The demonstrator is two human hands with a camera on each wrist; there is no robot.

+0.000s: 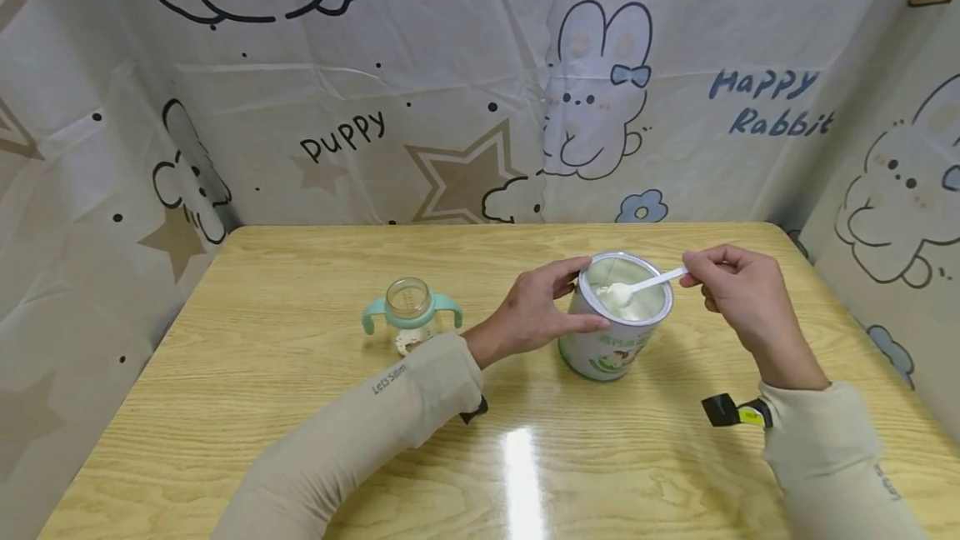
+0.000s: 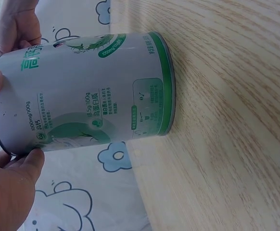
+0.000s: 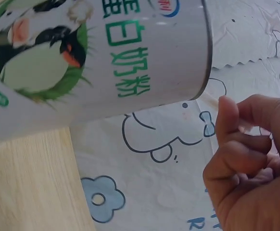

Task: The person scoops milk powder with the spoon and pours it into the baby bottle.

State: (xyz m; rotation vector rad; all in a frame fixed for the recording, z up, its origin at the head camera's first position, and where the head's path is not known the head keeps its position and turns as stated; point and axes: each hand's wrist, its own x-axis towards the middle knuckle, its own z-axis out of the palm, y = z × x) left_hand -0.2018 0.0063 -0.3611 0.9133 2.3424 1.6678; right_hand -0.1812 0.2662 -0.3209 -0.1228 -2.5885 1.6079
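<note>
A white and green milk powder can [image 1: 611, 348] stands uncovered on the table, with Chinese lettering and a cow picture on its side. My left hand [image 1: 536, 307] grips the can near its rim, thumb on the near side and fingers at the far edge; in the left wrist view the left hand [image 2: 10, 187] is partly cut off. Between thumb and fingers, my right hand [image 1: 738, 290] pinches the handle of a white scoop [image 1: 652, 280]. The scoop's bowl, heaped with pale powder, is inside the can's mouth. In the right wrist view the right hand [image 3: 250, 154] has curled fingers beside the rim.
Left of the can stands a clear baby bottle [image 1: 408, 300] with two mint-green handles and an uncovered mouth, partly behind my left sleeve [image 1: 375, 432]. The wooden table [image 1: 300, 273] meets a cartoon-printed cloth [image 1: 450, 90] at the back and sides.
</note>
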